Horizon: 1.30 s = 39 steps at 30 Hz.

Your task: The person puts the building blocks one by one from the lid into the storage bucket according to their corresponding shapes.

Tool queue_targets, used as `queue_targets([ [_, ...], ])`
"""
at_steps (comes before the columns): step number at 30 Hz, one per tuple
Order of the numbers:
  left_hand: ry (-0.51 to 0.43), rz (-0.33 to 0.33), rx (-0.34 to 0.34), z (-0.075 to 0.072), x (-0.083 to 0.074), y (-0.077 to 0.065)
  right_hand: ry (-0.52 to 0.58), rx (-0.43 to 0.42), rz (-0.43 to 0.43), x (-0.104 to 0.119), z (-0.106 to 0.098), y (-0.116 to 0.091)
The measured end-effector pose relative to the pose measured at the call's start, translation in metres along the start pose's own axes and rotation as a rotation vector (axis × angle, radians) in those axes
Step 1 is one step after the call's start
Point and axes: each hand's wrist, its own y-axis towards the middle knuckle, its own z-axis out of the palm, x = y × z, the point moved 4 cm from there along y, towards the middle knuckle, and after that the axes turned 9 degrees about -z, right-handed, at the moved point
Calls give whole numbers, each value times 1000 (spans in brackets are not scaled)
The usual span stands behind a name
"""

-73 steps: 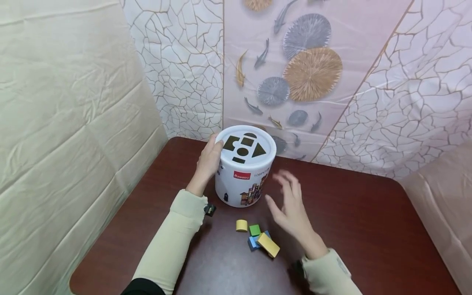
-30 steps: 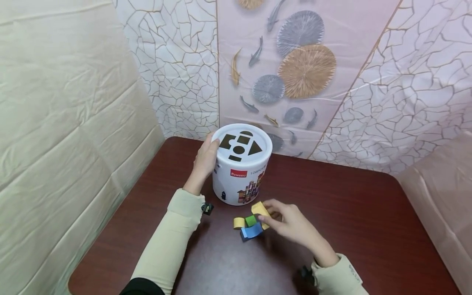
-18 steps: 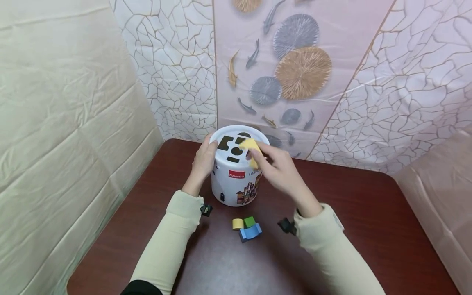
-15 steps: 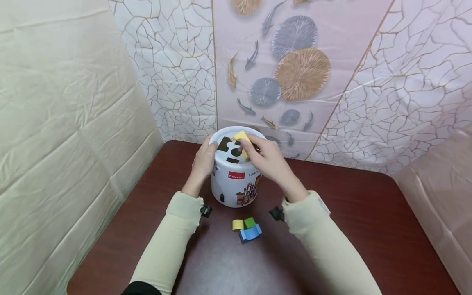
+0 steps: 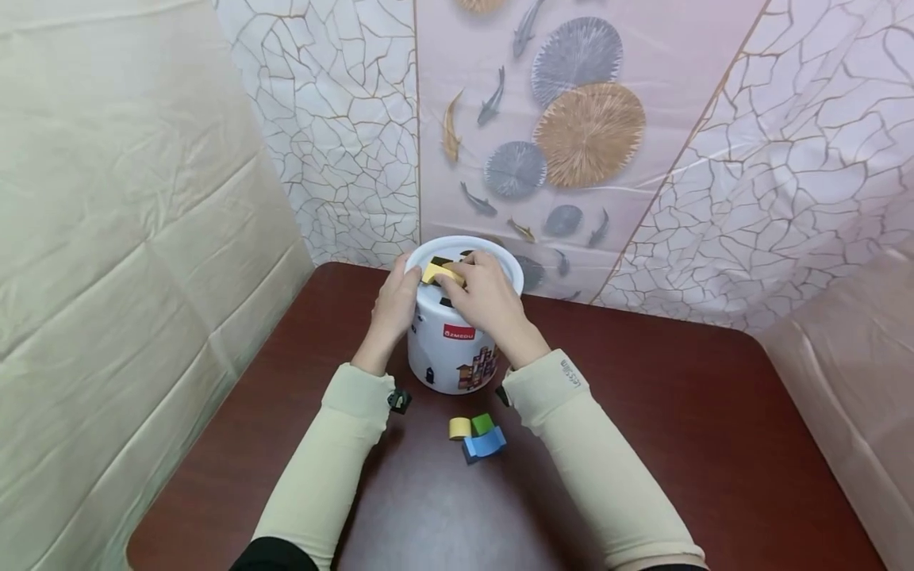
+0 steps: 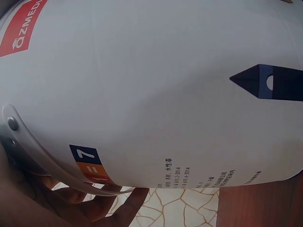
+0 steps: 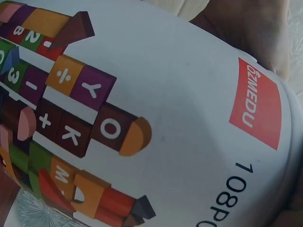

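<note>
Two light sleeves [image 5: 603,456] reach in over the brown tabletop [image 5: 664,412], one from each side. Between them, about midway from the tabletop's left edge to its right edge, sits a little bunch of blocks. The nearest is a blue block [image 5: 487,442] with a dip in its top. A dark bit pokes out under its near left corner, and I can't tell if that is another block. Just behind are a small yellow block [image 5: 459,429] with a rounded top and a green block [image 5: 482,423], side by side.

Past the blocks, closer to the tabletop's far edge and a bit nearer the left corner than the right, stands a white tub [image 5: 435,349]. It is upright, with a red label and a picture of toy buildings on its side. The left hand [image 5: 395,305] holds the tub's left side, with its thumb up by the rim. The right hand [image 5: 489,293] is over the white lid [image 5: 432,298] and pinches a yellow block with a notch [image 5: 444,274]. That block is at the left part of the lid, by the dark holes; I can't tell if it has gone into one.

Behind the far edge hangs a cloth [image 5: 593,135] with fish and round shapes on it.
</note>
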Motion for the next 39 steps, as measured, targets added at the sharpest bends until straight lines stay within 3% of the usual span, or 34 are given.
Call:
queue_targets([
  [10, 20, -4, -13, -1, -2, 1, -41, 5, -30, 1, -1, 1],
  [19, 26, -9, -8, 0, -1, -1, -131, 87, -19, 1, 5, -1],
  [27, 19, -18, -4, -1, -1, 0, -49, 18, -45, 2, 0, -5],
  [39, 35, -9, -24, -2, -1, 0, 65, 22, -84, 7, -20, -18],
])
